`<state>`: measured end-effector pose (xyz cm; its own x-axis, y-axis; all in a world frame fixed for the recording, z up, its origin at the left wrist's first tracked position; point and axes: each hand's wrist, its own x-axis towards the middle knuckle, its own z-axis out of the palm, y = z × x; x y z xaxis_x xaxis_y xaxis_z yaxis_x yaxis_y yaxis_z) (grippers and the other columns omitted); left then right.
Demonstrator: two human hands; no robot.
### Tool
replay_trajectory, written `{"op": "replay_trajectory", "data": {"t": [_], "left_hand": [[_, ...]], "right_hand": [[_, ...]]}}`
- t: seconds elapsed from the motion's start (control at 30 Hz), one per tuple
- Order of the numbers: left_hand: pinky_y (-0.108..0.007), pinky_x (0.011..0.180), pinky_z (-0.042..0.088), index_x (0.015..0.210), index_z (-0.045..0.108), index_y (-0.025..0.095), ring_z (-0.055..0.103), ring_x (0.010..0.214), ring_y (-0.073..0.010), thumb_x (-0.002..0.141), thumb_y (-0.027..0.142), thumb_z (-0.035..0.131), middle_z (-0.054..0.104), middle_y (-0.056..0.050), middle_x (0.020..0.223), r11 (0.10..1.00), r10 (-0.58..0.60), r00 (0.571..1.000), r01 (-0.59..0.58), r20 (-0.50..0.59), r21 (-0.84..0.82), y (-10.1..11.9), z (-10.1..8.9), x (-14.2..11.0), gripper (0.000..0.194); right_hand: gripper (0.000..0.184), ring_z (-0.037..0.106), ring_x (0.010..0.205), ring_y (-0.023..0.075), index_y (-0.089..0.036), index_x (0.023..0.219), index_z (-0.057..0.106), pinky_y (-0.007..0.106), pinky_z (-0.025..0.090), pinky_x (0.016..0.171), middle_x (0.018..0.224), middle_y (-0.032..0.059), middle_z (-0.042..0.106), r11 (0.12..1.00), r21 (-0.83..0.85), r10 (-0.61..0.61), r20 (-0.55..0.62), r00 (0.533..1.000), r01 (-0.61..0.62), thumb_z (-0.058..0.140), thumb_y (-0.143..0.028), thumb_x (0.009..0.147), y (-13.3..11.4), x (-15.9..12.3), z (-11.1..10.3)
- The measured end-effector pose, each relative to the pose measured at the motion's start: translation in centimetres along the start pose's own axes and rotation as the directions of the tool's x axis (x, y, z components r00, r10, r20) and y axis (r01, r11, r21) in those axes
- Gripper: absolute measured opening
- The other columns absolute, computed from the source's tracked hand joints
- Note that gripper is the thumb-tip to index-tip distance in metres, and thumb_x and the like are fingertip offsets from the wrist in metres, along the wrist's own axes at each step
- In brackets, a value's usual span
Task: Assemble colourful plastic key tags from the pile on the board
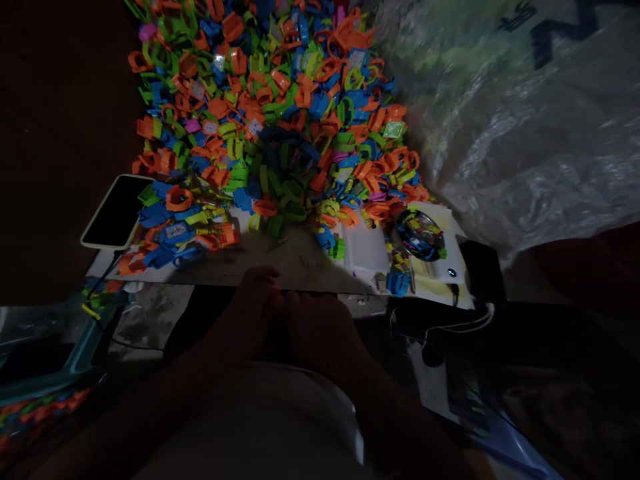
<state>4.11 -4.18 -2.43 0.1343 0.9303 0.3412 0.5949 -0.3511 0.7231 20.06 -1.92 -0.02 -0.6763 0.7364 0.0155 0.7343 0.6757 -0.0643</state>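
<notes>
Close to my body, just at the table's front edge, my left hand (pixel 255 303) and my right hand (pixel 323 327) meet in deep shadow. Both are closed, fingers curled and pressed together. Between them shows a small bit of an orange plastic piece (pixel 277 298); the rest is covered by my fingers. Beyond the hands spreads a big heap of plastic toy watch-like loops (pixel 270 87) in orange, blue, green and yellow. A smaller cluster of these loops (pixel 175 230) lies to the front left.
A phone (pixel 117 212) with a cable lies at the left. At the right are a white translucent tray (pixel 365 248), a round metal bowl (pixel 399 233) of small parts and a white device (pixel 451 272). Clear plastic sheeting (pixel 510 147) rises behind them. The table's front strip (pixel 280 257) carries scraps.
</notes>
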Motion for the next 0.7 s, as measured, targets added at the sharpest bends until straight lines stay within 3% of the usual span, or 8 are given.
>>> {"op": "replay_trajectory", "data": {"t": [0.1, 0.27, 0.43, 0.53, 0.63, 0.7], "left_hand": [[-0.030, 0.084, 0.049, 0.088, 0.050, 0.019, 0.054, 0.100, -0.0160, 0.095, 0.013, 0.038, 0.049, -0.009, 0.116, 0.994, -0.052, 0.998, 0.055, 0.038, -0.097, -0.1, -0.3, 0.1, 0.016], [-0.035, 0.090, 0.047, 0.096, 0.051, 0.019, 0.050, 0.112, -0.0197, 0.095, 0.014, 0.040, 0.048, -0.011, 0.120, 0.974, -0.037, 0.991, 0.066, 0.131, -0.218, -0.7, -0.8, -0.1, 0.012], [-0.037, 0.090, 0.049, 0.104, 0.049, 0.021, 0.054, 0.108, -0.0193, 0.092, 0.013, 0.043, 0.049, -0.011, 0.122, 0.981, -0.071, 0.972, 0.109, 0.223, -0.161, -0.8, -1.2, -0.3, 0.015], [-0.035, 0.088, 0.049, 0.097, 0.049, 0.022, 0.055, 0.109, -0.0193, 0.092, 0.015, 0.045, 0.052, -0.008, 0.119, 0.997, -0.064, 0.988, 0.071, 0.144, -0.042, -1.6, -2.6, 0.7, 0.009], [-0.038, 0.091, 0.048, 0.094, 0.051, 0.021, 0.056, 0.110, -0.0223, 0.090, 0.022, 0.053, 0.056, -0.007, 0.116, 0.984, 0.015, 0.998, -0.003, -0.063, 0.177, -3.8, -6.0, 2.7, 0.004], [-0.042, 0.095, 0.045, 0.099, 0.053, 0.019, 0.055, 0.112, -0.0246, 0.088, 0.025, 0.059, 0.056, -0.009, 0.117, 0.942, 0.070, 0.956, 0.032, -0.286, 0.335, -6.0, -8.7, 4.2, 0.014]], "right_hand": [[0.013, 0.055, 0.055, 0.0168, -0.019, 0.087, 0.057, 0.032, 0.013, 0.052, 0.067, 0.0016, 0.061, 0.999, 0.013, -0.037, -0.028, 0.999, 0.037, 0.047, -0.023, 0.094, 0.1, -0.2, 1.0], [0.019, 0.052, 0.052, 0.0148, -0.018, 0.084, 0.058, 0.032, 0.015, 0.052, 0.063, 0.0019, 0.061, 0.998, 0.065, 0.014, -0.082, 0.997, -0.008, 0.044, -0.023, 0.094, 0.1, -0.3, 2.2], [0.021, 0.055, 0.056, 0.0160, -0.019, 0.081, 0.059, 0.030, 0.023, 0.052, 0.065, 0.0022, 0.063, 0.992, 0.128, -0.019, -0.049, 0.999, 0.025, 0.042, -0.022, 0.094, -0.3, 0.0, 2.5], [0.025, 0.062, 0.081, 0.0229, -0.019, 0.100, 0.062, 0.033, 0.042, 0.066, 0.093, 0.0076, 0.069, 0.975, 0.212, 0.087, -0.060, 0.994, -0.073, 0.051, -0.039, 0.093, 1.0, 0.8, 2.3], [0.041, 0.056, 0.109, 0.0255, -0.016, 0.123, 0.056, 0.035, 0.044, 0.088, 0.123, 0.0142, 0.061, 0.925, 0.321, 0.269, -0.178, 0.947, -0.203, 0.056, -0.040, 0.090, 4.7, 1.6, 2.6], [0.025, 0.059, 0.096, 0.0251, -0.017, 0.095, 0.067, 0.036, 0.044, 0.084, 0.101, 0.0115, 0.067, 0.884, 0.309, 0.433, -0.258, 0.864, -0.351, 0.050, -0.034, 0.093, 7.9, 2.1, 3.3]]}}
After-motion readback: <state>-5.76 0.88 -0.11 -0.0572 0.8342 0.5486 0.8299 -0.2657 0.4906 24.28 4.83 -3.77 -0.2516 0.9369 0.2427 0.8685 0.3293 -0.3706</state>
